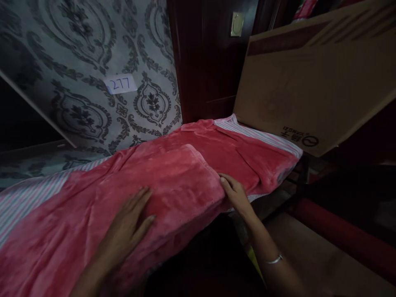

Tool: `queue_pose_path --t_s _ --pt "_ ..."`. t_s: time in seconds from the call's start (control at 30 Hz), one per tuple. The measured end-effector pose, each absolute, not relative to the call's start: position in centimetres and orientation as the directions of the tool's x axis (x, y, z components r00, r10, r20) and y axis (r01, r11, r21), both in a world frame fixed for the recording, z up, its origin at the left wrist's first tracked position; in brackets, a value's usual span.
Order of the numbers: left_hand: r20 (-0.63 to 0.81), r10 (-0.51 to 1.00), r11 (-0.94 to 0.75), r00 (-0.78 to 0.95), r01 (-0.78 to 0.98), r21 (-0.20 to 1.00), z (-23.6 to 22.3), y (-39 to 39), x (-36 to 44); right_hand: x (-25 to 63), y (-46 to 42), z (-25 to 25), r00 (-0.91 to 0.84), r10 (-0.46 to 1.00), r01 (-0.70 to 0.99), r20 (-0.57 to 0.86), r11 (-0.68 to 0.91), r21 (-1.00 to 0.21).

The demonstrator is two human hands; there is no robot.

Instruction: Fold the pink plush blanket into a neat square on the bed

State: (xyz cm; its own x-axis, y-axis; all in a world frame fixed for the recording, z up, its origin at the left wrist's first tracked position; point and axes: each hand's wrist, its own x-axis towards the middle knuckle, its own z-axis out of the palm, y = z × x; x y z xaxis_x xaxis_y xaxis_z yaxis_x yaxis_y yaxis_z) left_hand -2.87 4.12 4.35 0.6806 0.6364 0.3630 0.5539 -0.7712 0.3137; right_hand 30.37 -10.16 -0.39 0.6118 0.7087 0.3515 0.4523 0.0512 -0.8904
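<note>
A red plush blanket (173,181) lies over a long, narrow surface, with part of it folded into a thick flat layer in the middle. My left hand (128,225) rests flat on top of this folded layer, thumb apart from the fingers. At the layer's right corner, my right hand (235,193) has its thumb and fingers closed on the blanket's edge. A bracelet circles the right wrist. Beneath the blanket shows a striped cloth (40,192), seen at the left and along the far right edge.
Behind the blanket stands a wall with grey patterned paper (83,103) and a paper label (120,84) reading 277. A dark red wooden panel (204,62) adjoins it. A large cardboard box (309,82) leans at the right. A red bar (340,235) runs along the lower right.
</note>
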Motion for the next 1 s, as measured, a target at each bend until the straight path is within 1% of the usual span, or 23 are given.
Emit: queue_pose_path --t_s 0.13,0.23,0.33,0.5,0.57,0.67,0.8,1.0 --pt "0.376 0.525 -0.842 0.763 0.530 0.100 2.4 4.1 -1.3 30.1 -9.6 0.2 0.559 0.743 0.426 0.368 0.123 -0.896" --pt "0.390 0.512 -0.841 0.765 0.540 0.043 1.5 4.5 -1.5 31.0 -8.2 0.9 0.475 0.817 0.364 0.326 0.155 -0.918" --pt "0.396 0.507 -0.842 0.766 0.538 0.037 1.3 4.5 -1.9 32.4 -5.2 1.8 0.411 0.877 0.316 0.250 0.121 -0.941" --pt "0.399 0.528 -0.831 0.750 0.553 0.062 1.2 4.4 -1.9 34.0 2.2 3.4 0.391 0.908 0.241 0.151 0.057 -0.969" --pt "0.404 0.543 -0.821 0.736 0.567 0.071 1.0 4.5 -1.8 34.1 5.0 3.9 0.381 0.915 0.226 0.131 0.046 -0.973" --pt "0.421 0.547 -0.817 0.724 0.572 0.079 0.6 4.6 -1.9 34.0 8.1 4.2 0.390 0.909 0.199 0.149 0.075 -0.977" --pt "0.431 0.538 -0.823 0.725 0.561 0.085 0.5 4.4 -1.9 33.6 9.7 3.6 0.411 0.891 0.156 0.194 0.141 -0.978" --pt "0.390 0.547 -0.823 0.741 0.561 0.089 0.6 4.4 -2.4 34.5 8.3 1.9 0.418 0.902 0.099 0.110 0.076 -0.992"
